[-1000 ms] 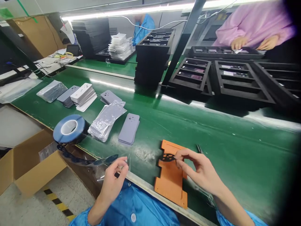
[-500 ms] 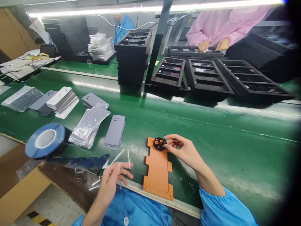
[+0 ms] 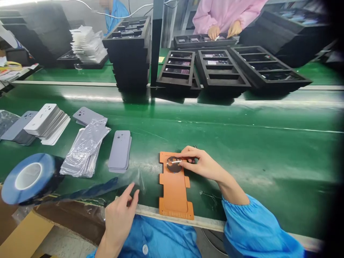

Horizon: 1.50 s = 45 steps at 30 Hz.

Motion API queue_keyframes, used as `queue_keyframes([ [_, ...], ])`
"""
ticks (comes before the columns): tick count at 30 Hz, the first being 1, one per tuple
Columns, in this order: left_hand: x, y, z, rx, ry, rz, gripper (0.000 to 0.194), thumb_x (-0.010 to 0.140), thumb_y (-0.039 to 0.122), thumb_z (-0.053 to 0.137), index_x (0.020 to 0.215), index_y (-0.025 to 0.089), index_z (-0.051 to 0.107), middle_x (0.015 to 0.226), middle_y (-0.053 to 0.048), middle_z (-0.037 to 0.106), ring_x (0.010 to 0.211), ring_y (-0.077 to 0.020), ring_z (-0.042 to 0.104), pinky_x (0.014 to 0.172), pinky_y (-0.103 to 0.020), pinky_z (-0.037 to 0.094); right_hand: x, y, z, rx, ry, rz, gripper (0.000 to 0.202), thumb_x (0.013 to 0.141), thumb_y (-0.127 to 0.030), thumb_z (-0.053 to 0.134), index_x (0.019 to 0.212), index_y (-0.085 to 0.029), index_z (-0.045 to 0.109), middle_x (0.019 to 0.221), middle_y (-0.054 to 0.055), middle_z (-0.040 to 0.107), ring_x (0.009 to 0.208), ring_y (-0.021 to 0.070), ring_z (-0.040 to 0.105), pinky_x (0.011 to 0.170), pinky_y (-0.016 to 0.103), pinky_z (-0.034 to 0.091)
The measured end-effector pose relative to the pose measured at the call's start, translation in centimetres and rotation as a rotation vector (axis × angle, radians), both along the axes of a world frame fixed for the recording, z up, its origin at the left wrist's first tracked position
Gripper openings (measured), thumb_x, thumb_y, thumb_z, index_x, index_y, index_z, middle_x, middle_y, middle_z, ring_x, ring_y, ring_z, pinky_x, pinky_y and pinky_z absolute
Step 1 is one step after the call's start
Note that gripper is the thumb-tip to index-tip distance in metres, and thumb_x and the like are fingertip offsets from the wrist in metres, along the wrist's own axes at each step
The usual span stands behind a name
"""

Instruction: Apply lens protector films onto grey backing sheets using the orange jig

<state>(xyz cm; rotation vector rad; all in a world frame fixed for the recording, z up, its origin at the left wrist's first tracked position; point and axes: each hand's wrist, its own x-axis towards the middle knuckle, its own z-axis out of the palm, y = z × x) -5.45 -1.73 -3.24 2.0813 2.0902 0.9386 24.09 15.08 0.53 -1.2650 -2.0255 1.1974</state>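
Note:
On the top end of an orange plate (image 3: pixel 173 195) with notched edges lies a thin black disc (image 3: pixel 172 167) with holes in it, its surface catching some glare. My right hand (image 3: pixel 201 163) has its thumb and forefinger closed at the disc's right edge; other fingers curl behind. To the lower left, my left hand (image 3: pixel 120 211) is over the table's front edge, thumb and forefinger apart, holding nothing visible. Beyond its fingertips is a strip of clear film (image 3: pixel 133 179), running on from a blue tape roll (image 3: pixel 28 179).
Left of the plate are a small stack of grey phone back covers (image 3: pixel 119 150), a plastic-wrapped stack (image 3: pixel 86 147) and white covers (image 3: pixel 44 120). Black trays (image 3: pixel 223 84) stand across the table, where a co-worker in pink (image 3: pixel 225 16) handles parts. A cardboard flap (image 3: pixel 24 236) is lower left.
The view has shifted, so the scene sits further left. The black disc now lies flatter against the plate, my right fingers still at its edge. My left hand has drawn slightly away from the clear film.

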Motion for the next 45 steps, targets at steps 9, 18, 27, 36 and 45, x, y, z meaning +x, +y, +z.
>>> queue_keyframes([
  [9,0.8,0.0,0.4,0.151,-0.054,-0.519,0.018,0.084,0.007,0.067,0.088,0.023,0.072,0.073,-0.005,0.074,0.073,-0.0209,0.073,0.075,-0.033,0.06,0.2,0.3,-1.2,0.063,-0.061,0.018,0.029,0.088,-0.027,0.068,0.114,-0.027,0.08,0.087,0.002,0.062,0.074,0.015,0.059,0.068,0.029,0.05],
  [18,3.1,3.8,-0.3,0.26,0.025,-0.434,0.036,0.087,0.016,0.068,0.123,0.021,0.064,0.116,-0.015,0.073,0.12,-0.0312,0.066,0.095,-0.043,0.051,-0.1,0.2,-1.1,0.09,-0.084,-0.012,0.031,0.085,-0.021,0.067,0.113,-0.026,0.08,0.09,0.002,0.063,0.072,0.0137,0.058,0.068,0.028,0.049],
  [27,5.4,6.1,-0.4,-0.091,0.223,-0.437,0.063,0.099,0.051,0.049,0.154,0.02,0.046,0.146,-0.021,0.052,0.127,-0.0377,0.052,0.098,-0.05,0.041,0.0,0.1,-1.0,0.092,-0.09,-0.01,0.032,0.084,-0.02,0.069,0.114,-0.027,0.079,0.094,0.002,0.063,0.076,0.0144,0.061,0.073,0.029,0.051],
  [36,6.4,6.6,0.0,-0.147,0.258,-0.393,0.059,0.096,0.048,0.051,0.15,0.022,0.052,0.142,-0.019,0.054,0.123,-0.0386,0.051,0.095,-0.053,0.042,0.3,0.1,-1.4,0.064,-0.057,-0.002,0.032,0.086,-0.023,0.07,0.117,-0.026,0.077,0.095,0.002,0.061,0.078,0.0149,0.059,0.075,0.031,0.05],
  [45,6.1,6.5,-0.1,-0.204,0.199,-0.401,0.054,0.098,0.039,0.052,0.15,0.024,0.052,0.147,-0.017,0.051,0.128,-0.0381,0.049,0.1,-0.053,0.039,1.0,0.5,-1.0,-0.06,0.015,0.007,0.031,0.087,-0.03,0.075,0.118,-0.026,0.077,0.092,0.001,0.056,0.073,0.0137,0.051,0.067,0.028,0.049],
])
